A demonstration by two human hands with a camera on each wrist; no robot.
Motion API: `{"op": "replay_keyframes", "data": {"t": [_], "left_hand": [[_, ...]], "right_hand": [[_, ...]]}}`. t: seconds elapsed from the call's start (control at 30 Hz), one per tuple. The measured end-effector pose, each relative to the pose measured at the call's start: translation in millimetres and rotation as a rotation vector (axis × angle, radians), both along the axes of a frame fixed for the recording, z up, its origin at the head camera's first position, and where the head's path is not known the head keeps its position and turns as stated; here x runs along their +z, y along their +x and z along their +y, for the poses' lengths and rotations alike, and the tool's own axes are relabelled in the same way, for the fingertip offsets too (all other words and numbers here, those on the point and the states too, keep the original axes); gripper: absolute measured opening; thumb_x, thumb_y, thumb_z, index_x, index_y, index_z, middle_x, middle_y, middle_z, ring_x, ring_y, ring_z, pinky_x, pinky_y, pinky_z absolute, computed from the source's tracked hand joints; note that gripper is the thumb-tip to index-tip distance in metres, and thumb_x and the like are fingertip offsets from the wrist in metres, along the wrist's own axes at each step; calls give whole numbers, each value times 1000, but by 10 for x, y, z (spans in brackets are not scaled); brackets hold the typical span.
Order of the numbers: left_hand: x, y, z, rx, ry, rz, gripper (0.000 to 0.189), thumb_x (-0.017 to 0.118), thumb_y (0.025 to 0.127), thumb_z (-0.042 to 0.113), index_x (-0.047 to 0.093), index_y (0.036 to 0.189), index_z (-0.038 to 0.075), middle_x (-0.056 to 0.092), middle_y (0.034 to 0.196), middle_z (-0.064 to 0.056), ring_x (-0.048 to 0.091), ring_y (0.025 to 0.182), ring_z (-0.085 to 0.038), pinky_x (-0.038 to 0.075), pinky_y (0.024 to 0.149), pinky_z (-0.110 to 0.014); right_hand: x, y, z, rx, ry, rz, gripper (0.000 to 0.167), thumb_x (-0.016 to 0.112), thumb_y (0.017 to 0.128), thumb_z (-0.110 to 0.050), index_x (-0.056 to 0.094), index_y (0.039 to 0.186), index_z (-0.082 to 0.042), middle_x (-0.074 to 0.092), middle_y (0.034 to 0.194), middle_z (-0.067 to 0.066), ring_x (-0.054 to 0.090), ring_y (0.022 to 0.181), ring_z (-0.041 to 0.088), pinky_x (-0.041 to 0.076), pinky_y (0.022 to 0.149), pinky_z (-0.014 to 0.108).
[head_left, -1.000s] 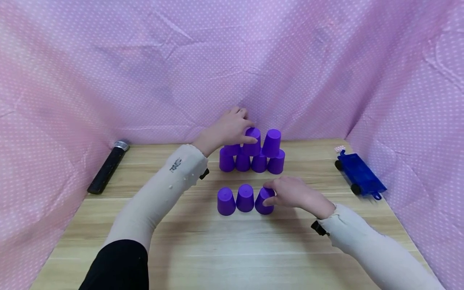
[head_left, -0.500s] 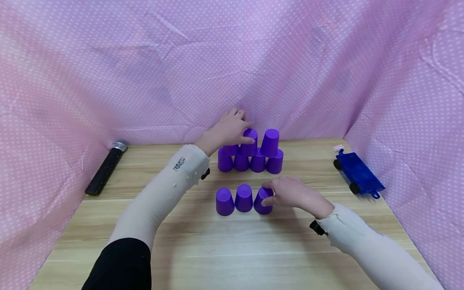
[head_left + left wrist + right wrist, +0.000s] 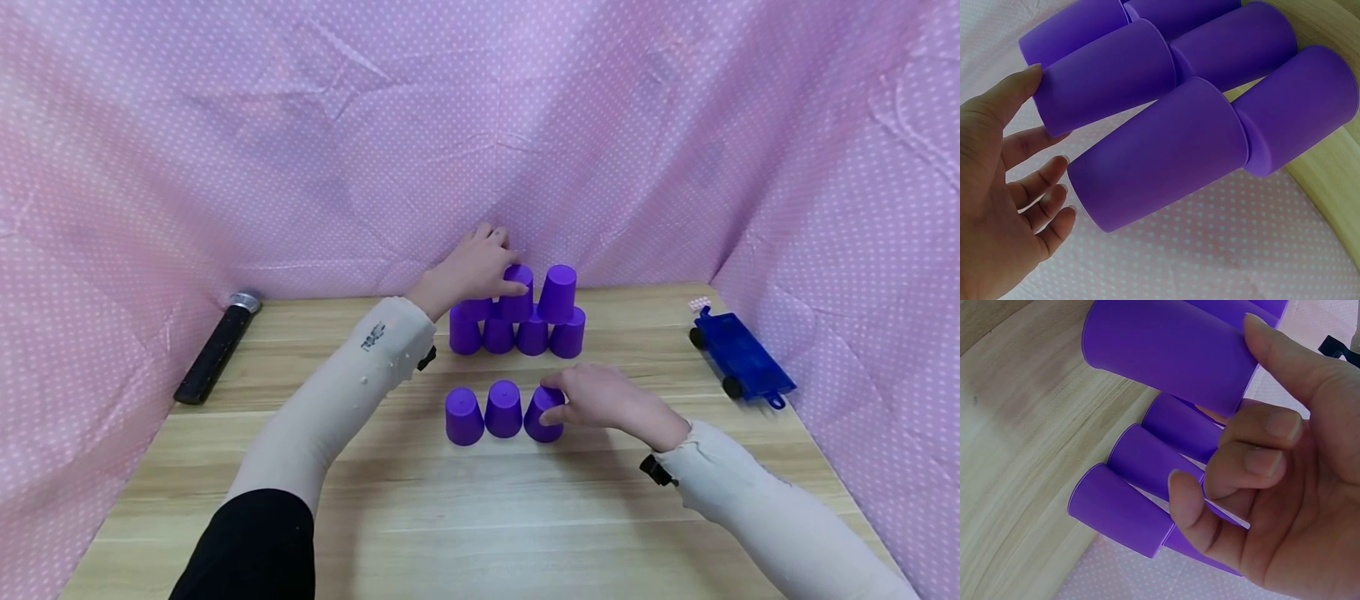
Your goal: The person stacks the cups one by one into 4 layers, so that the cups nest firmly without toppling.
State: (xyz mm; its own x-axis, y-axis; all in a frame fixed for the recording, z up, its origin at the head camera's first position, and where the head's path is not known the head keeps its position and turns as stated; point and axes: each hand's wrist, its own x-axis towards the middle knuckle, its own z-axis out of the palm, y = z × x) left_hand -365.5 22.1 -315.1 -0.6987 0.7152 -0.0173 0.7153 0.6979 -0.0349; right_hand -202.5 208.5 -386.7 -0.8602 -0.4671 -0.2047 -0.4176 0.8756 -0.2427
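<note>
Upside-down purple cups stand in two groups on the table. At the back, a bottom row of several cups (image 3: 498,335) carries three more. My left hand (image 3: 476,265) pinches the middle upper cup (image 3: 1107,78) near its top between thumb and forefinger, the other fingers spread loosely. The left upper cup (image 3: 476,310) is partly hidden by that hand; the right upper cup (image 3: 557,296) stands untouched. In the front row of three, my right hand (image 3: 603,396) pinches the rightmost cup (image 3: 1166,353) with thumb and forefinger. The left (image 3: 464,417) and middle cup (image 3: 503,410) stand beside it.
A black microphone (image 3: 217,350) with a silver head lies at the table's left side. A blue toy trailer (image 3: 744,354) with black wheels is on the right, a small pink-and-white dotted piece (image 3: 699,304) behind it. Pink dotted cloth (image 3: 375,150) hangs around the wooden table (image 3: 465,533).
The whole scene has shifted slightly left in the head view. Both hands keep their hold on the same cups, and the stacks look unchanged.
</note>
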Motion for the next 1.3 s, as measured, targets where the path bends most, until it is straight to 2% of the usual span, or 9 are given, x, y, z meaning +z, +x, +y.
{"op": "replay_keyframes", "data": {"t": [0.37,0.87,1.17,1.3], "left_hand": [[-7,-35,7,4,-11,2,61,60,94,57,60,140,18,51,134,-13,40,131,-35,34,110,-52],[-21,-44,19,16,-25,-14,57,59,95,56,61,139,19,53,133,-12,40,130,-34,34,111,-52],[-19,-52,23,6,-31,-12,57,59,96,55,59,141,20,53,133,-12,41,129,-35,33,111,-52],[-23,-62,19,6,-31,-21,57,59,96,54,59,141,19,54,134,-12,40,131,-35,32,113,-52]], "right_hand": [[12,-9,0,-4,-1,-6,29,77,83,-46,69,95,-21,61,73,-11,57,68,11,44,58,33],[-14,-3,-3,-16,6,-7,35,77,82,-48,72,103,-20,64,77,-10,60,72,13,46,60,36],[-15,-4,0,-12,4,-6,33,78,83,-47,71,100,-21,64,76,-10,60,72,13,47,61,36],[-9,-2,2,-9,0,-5,29,78,83,-47,69,95,-22,61,74,-11,58,70,12,45,60,35]]}}
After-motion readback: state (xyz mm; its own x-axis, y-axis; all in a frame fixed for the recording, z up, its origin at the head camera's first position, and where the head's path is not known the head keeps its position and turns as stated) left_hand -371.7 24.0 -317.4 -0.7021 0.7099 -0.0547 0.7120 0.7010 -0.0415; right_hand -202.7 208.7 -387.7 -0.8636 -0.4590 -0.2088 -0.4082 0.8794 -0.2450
